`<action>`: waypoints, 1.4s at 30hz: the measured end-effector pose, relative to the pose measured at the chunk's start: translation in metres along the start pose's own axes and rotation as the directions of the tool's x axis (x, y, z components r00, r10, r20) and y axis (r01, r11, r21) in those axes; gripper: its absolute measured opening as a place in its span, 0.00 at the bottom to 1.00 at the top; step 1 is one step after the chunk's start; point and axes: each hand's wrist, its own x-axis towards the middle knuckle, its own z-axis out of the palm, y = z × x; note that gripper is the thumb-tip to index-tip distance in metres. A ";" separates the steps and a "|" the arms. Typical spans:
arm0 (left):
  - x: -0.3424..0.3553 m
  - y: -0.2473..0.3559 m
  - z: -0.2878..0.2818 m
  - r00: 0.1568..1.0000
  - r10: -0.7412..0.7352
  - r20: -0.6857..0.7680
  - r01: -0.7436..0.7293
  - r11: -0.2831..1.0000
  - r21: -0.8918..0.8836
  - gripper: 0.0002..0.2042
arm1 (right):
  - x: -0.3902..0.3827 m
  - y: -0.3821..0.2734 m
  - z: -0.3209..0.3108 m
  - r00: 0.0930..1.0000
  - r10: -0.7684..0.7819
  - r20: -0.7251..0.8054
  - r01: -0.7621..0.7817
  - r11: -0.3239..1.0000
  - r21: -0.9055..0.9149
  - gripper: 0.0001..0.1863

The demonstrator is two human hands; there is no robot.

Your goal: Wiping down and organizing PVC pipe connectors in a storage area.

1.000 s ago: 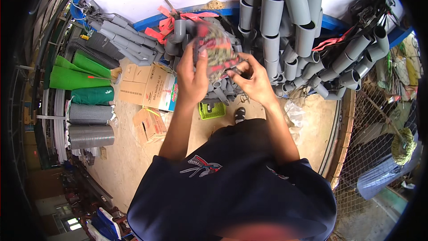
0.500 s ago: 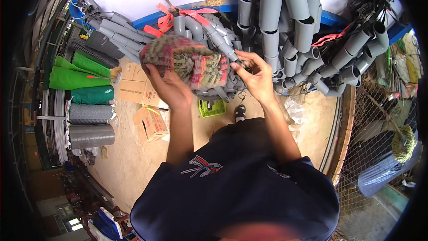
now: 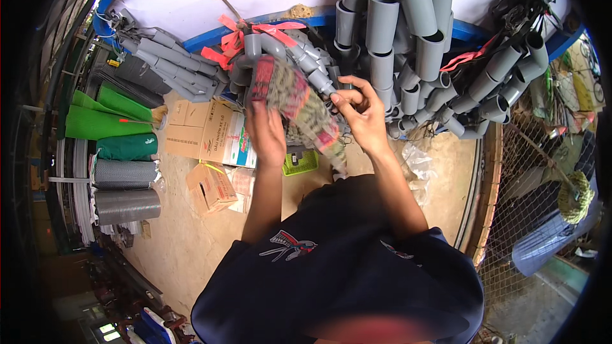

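My left hand (image 3: 266, 134) holds up a patterned, knit-looking cloth (image 3: 290, 95) in pink, olive and grey; its fingers are partly hidden and slightly blurred. The cloth hangs slanting down to the right, in front of a bunch of grey pipe fittings. To its right, the thumb and forefinger of my right hand (image 3: 362, 114) pinch the lower end of a string of small grey pipe fittings (image 3: 312, 67). My other right fingers are curled loosely. Pink ribbon (image 3: 233, 41) is tied above the bunch.
Larger grey pipe fittings (image 3: 381, 25) hang in columns from a blue rail (image 3: 197, 41). Cardboard boxes (image 3: 188, 130) and a green basket (image 3: 299, 162) sit on the floor. Green mesh rolls (image 3: 95, 121) stand at left, and wire netting (image 3: 510, 216) at right.
The cloth has turned from a wide bundle into a narrower slanting strip, its lower end dropping right. My left hand has shifted slightly right and lower; my right hand stays near the fittings.
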 end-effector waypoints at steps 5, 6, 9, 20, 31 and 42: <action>-0.017 -0.034 0.035 0.798 0.011 0.602 -0.552 0.413 0.724 0.21 | -0.001 -0.011 -0.005 0.995 0.034 0.097 -0.040 0.997 0.061 0.25; -0.026 -0.036 0.034 0.805 -0.014 0.593 -0.495 0.534 0.685 0.21 | -0.002 -0.016 -0.009 0.996 -0.010 0.091 0.005 0.998 0.055 0.27; -0.032 -0.034 -0.005 0.933 -0.058 0.356 -0.079 0.931 0.357 0.22 | 0.001 -0.034 -0.017 0.970 0.179 0.164 -0.212 0.954 0.210 0.30; -0.054 -0.064 -0.019 0.948 -0.317 0.033 0.290 0.902 0.320 0.14 | 0.001 -0.076 0.010 0.947 0.261 0.186 -0.310 0.890 0.335 0.28; -0.024 -0.014 -0.010 0.980 -0.122 -0.158 0.191 0.806 0.560 0.15 | -0.036 -0.045 0.007 0.901 -0.072 0.427 0.313 0.790 -0.527 0.28; -0.022 0.033 -0.014 0.907 0.018 -0.422 0.108 0.956 0.273 0.18 | -0.076 -0.014 -0.021 0.977 0.020 0.211 0.103 0.825 -0.555 0.18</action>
